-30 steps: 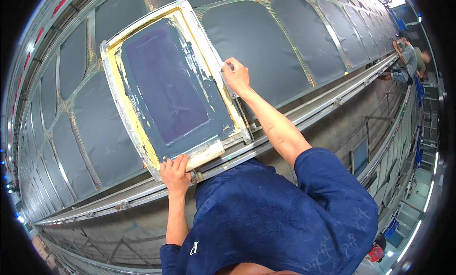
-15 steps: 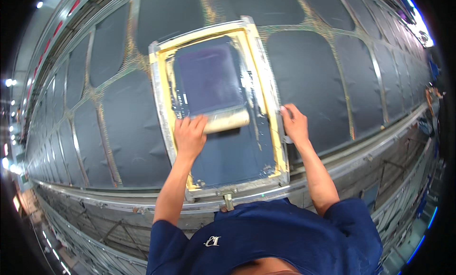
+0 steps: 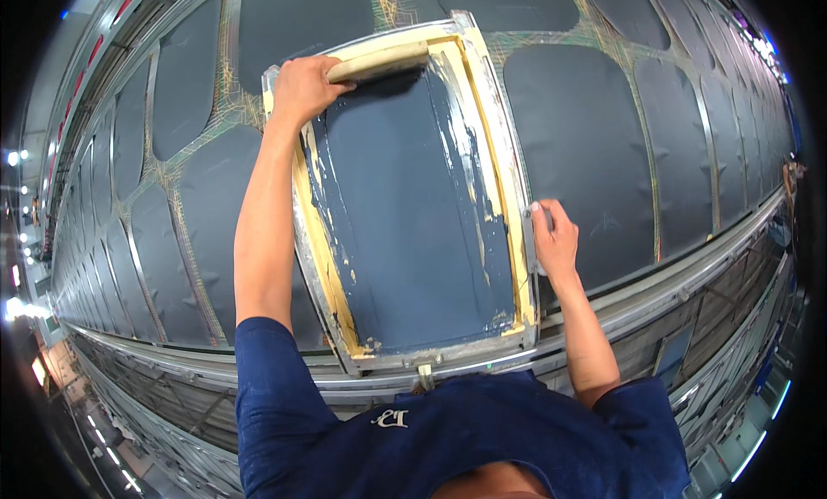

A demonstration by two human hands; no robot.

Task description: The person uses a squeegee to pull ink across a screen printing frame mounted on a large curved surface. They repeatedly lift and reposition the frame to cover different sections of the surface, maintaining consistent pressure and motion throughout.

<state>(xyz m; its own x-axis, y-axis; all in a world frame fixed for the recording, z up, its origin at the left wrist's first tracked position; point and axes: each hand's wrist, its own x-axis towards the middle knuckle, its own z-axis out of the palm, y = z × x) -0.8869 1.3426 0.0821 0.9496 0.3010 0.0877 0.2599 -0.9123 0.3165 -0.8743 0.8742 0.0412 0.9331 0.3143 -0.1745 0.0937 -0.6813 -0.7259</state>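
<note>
Cream in colour, the bar-shaped squeegee (image 3: 383, 61) is lying crosswise at the far end of the rectangular screen frame (image 3: 506, 159), its dark lower edge facing the blue-grey screen surface (image 3: 392, 215). The left hand (image 3: 301, 90) is gripping the squeegee's left end; its fingers are pressing together and curling over the bar, with the thumb bearing on the near side. The right hand (image 3: 556, 239) is resting at the frame's outer right side, thumb and index finger converging at the edge; whether they are pinching a part cannot be told. Yellow lining (image 3: 488, 167) is bordering the screen surface, and pale smears (image 3: 461, 133) are running along its right margin. Dark grey sheets (image 3: 579, 146) are lying in rows on both sides of the frame. Metal rail (image 3: 672, 281) is running along the near side, close to the person's navy shirt (image 3: 491, 421).
</note>
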